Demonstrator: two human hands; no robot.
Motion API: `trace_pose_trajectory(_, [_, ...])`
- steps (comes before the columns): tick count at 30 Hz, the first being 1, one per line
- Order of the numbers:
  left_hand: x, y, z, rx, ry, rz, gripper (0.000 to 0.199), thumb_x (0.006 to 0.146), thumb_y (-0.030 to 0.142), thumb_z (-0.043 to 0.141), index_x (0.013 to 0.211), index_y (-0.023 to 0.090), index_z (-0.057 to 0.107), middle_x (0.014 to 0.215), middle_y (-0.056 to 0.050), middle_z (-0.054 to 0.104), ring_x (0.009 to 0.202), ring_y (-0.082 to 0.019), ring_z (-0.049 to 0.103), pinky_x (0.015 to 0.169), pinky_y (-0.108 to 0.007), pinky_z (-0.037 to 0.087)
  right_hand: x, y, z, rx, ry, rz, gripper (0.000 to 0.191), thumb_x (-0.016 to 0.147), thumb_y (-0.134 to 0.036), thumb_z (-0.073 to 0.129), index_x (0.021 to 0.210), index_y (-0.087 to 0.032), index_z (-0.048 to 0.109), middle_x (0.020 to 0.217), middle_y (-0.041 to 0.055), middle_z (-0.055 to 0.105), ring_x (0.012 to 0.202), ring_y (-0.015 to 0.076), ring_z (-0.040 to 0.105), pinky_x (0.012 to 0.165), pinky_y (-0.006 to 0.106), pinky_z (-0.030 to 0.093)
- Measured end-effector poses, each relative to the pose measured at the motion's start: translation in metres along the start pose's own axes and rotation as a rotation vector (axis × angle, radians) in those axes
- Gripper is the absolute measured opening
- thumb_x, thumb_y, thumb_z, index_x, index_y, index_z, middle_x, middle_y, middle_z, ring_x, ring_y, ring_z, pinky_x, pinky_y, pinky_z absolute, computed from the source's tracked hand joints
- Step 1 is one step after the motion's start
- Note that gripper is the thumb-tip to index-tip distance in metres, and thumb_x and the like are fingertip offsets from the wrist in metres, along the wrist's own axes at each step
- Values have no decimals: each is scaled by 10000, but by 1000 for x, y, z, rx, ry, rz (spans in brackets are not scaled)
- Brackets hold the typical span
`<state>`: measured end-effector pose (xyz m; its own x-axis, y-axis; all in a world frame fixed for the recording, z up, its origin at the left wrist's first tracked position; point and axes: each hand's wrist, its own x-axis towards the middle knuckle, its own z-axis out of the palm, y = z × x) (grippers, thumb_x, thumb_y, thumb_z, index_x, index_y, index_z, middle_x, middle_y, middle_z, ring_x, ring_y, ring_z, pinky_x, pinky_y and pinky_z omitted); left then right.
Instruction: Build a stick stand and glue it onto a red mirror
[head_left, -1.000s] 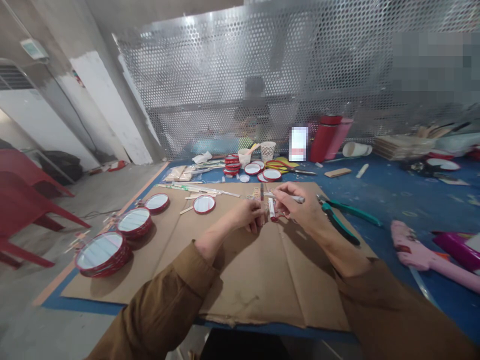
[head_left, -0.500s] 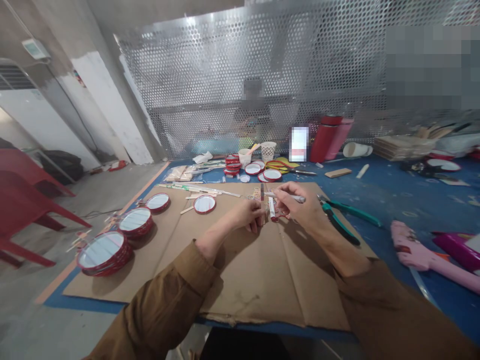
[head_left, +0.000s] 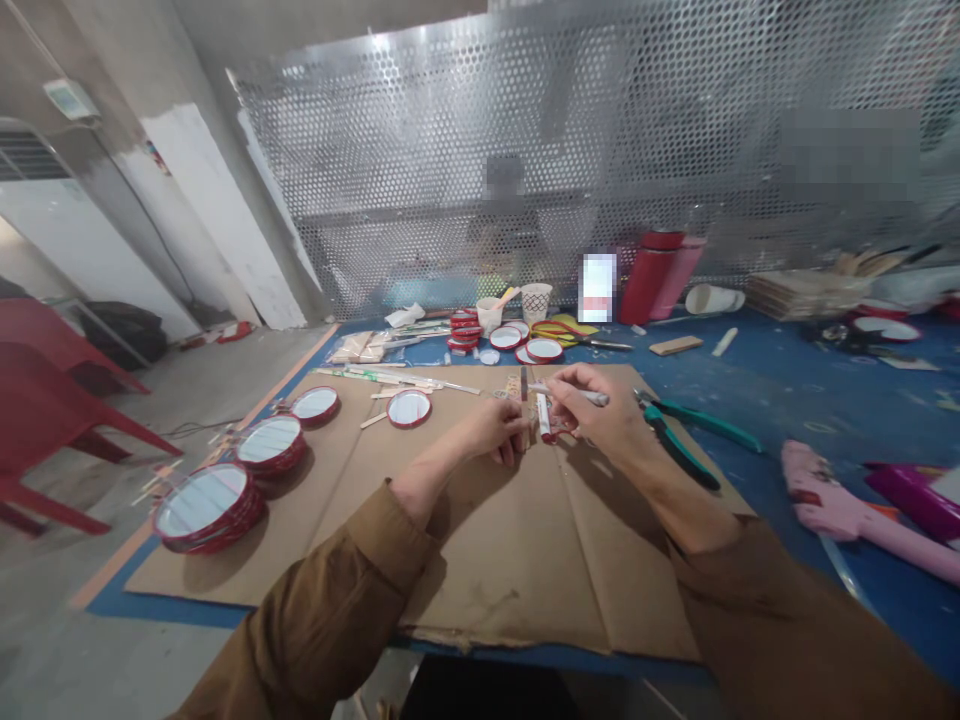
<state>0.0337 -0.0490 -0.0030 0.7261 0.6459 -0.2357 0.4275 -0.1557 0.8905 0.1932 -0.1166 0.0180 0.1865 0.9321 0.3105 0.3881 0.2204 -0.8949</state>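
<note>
My right hand [head_left: 589,405] is closed round a light-coloured pen [head_left: 596,397], whose tip points left. Close to it, my left hand [head_left: 501,428] has its fingers pressed together on a narrow wooden strip [head_left: 524,405], which stands up from the cardboard with a dark upper part. Between the hands a small white and red tube [head_left: 544,415] is seen, with a small patterned piece behind the strip. The pen tip is near the strip; contact cannot be made out. The cardboard sheet [head_left: 480,560] lies under both hands.
Red drum-like tins [head_left: 214,505] line the left of the cardboard, with a round lid [head_left: 409,408] nearer the middle. Green-handled pliers [head_left: 682,440] and a pink glue gun [head_left: 840,500] lie right. Behind are paper cups [head_left: 536,302], scissors [head_left: 600,342] and a red bottle [head_left: 651,278].
</note>
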Motion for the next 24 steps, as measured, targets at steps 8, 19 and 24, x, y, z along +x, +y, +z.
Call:
trace_pose_trajectory(8, [0, 0, 0, -7, -18, 20, 209, 909, 195, 385, 740, 144, 496, 616, 20, 572, 402, -55, 539, 402, -153, 396, 0, -1, 0, 0, 0, -13, 322, 827, -510, 564, 818, -190, 593, 610, -16, 585, 447, 96, 483, 413, 206, 393])
trace_pose_trajectory(19, [1, -2, 0, -35, -18, 26, 187, 903, 205, 418, 747, 139, 496, 596, 29, 582, 399, -37, 536, 414, -118, 385, -1, -4, 1, -8, -25, -13, 310, 840, -497, 551, 817, -190, 589, 615, -13, 585, 433, 90, 478, 397, 201, 378])
trace_pose_trajectory(24, [0, -1, -1, -18, -18, 18, 209, 903, 193, 399, 727, 137, 494, 598, 24, 576, 394, -34, 535, 411, -115, 382, -1, -6, 0, -70, -44, -26, 304, 851, -488, 538, 827, -189, 589, 605, -13, 581, 438, 88, 463, 404, 199, 368])
